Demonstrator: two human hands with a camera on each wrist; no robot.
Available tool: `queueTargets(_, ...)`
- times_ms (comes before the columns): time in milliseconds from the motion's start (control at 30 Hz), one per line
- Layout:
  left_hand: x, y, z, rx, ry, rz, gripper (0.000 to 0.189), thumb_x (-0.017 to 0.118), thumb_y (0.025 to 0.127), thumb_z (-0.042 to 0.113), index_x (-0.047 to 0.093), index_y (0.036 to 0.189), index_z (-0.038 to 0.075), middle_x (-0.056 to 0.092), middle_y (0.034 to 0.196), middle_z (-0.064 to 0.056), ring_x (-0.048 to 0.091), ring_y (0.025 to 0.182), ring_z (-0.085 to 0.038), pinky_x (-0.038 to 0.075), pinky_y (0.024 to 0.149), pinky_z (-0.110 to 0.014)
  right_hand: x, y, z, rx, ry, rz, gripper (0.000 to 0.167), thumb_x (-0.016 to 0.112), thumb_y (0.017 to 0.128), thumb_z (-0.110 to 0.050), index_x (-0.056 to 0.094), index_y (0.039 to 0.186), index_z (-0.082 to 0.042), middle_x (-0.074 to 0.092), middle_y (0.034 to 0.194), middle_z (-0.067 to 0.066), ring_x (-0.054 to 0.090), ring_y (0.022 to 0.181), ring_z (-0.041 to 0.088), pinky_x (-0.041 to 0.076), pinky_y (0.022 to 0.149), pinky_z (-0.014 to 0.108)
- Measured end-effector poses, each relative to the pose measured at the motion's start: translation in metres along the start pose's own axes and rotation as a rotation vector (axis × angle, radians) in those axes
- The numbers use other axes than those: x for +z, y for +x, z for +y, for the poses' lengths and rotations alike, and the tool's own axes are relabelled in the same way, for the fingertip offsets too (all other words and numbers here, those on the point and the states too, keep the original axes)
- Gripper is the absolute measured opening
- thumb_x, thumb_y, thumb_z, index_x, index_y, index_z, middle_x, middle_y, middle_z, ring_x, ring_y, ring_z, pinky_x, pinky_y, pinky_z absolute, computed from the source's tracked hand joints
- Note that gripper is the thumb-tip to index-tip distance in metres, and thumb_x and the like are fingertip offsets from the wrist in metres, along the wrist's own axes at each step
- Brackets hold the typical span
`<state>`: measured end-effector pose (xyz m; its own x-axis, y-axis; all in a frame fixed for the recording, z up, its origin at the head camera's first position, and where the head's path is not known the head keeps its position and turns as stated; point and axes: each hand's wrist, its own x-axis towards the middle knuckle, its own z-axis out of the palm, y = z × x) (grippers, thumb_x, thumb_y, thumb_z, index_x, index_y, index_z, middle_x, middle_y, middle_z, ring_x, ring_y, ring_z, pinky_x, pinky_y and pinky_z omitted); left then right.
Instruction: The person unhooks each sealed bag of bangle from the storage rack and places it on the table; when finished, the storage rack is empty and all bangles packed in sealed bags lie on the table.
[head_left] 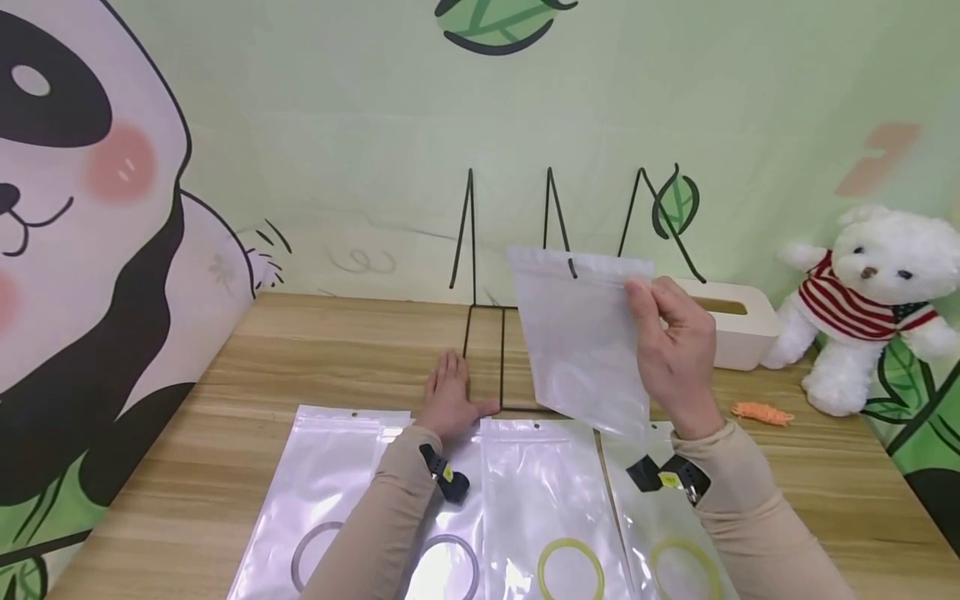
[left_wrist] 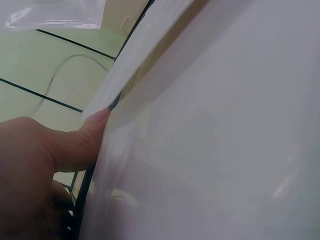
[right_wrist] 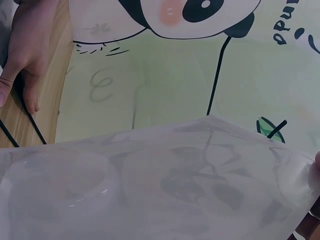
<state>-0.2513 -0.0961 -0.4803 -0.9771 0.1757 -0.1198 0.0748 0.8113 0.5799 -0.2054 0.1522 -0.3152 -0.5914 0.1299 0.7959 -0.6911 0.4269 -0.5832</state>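
My right hand (head_left: 678, 342) pinches the right edge of a translucent white zip bag (head_left: 585, 342), thumb in front. The bag is raised and slightly tilted. A prong of the black wire rack (head_left: 502, 358) crosses its top edge, its tip showing in front near the hanging hole. In the right wrist view, the bag's sheet (right_wrist: 150, 195) fills the lower part. My left hand (head_left: 450, 400) rests at the rack's base with fingers straight and thumb out sideways. In the left wrist view the thumb (left_wrist: 75, 147) lies against the base wire, beside a bag (left_wrist: 215, 130).
Several zip bags lie along the table's near side; one (head_left: 540, 500) holds a yellow ring (head_left: 571, 543), another (head_left: 330, 475) a grey one. To the right are an orange cord bundle (head_left: 762, 412), a white tissue box (head_left: 750, 337) and a teddy bear (head_left: 847, 367). Behind hangs a panda-print backdrop (head_left: 337, 150).
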Motion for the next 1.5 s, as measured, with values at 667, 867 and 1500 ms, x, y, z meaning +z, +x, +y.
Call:
queueTargets(667, 0.0, -0.001, 0.0, 0.016, -0.013, 0.01, 0.104, 0.07, 0.086, 0.046, 0.01, 0.151, -0.009, -0.002, 0.159, -0.023, -0.007, 0.147, -0.032, -0.003, 0.118, -0.045, -0.004, -0.002, -0.006, -0.002, -0.002, -0.016, 0.024, 0.059, 0.094, 0.002, 0.06, 0.07, 0.008, 0.049, 0.067, 0.009, 0.042, 0.062, 0.008, 0.03, 0.054, 0.02)
queueTargets(867, -0.003, -0.002, 0.002, 0.019, -0.022, 0.005, 0.104, 0.07, 0.086, 0.046, 0.009, 0.15, -0.009, -0.003, 0.159, -0.023, -0.008, 0.146, -0.032, -0.003, 0.117, -0.046, -0.005, 0.0, -0.027, -0.011, 0.013, -0.023, 0.024, 0.058, 0.094, 0.003, 0.059, 0.07, 0.01, 0.05, 0.067, 0.009, 0.043, 0.063, 0.007, 0.031, 0.054, 0.02)
queueTargets(1500, -0.002, -0.001, 0.0, 0.008, -0.011, -0.004, 0.105, 0.069, 0.085, 0.048, 0.009, 0.151, -0.008, -0.005, 0.158, -0.022, -0.009, 0.146, -0.031, -0.005, 0.117, -0.045, -0.012, -0.006, -0.032, -0.017, 0.037, -0.018, 0.022, 0.059, 0.093, 0.003, 0.061, 0.072, 0.01, 0.049, 0.066, 0.005, 0.043, 0.062, 0.006, 0.032, 0.053, 0.018)
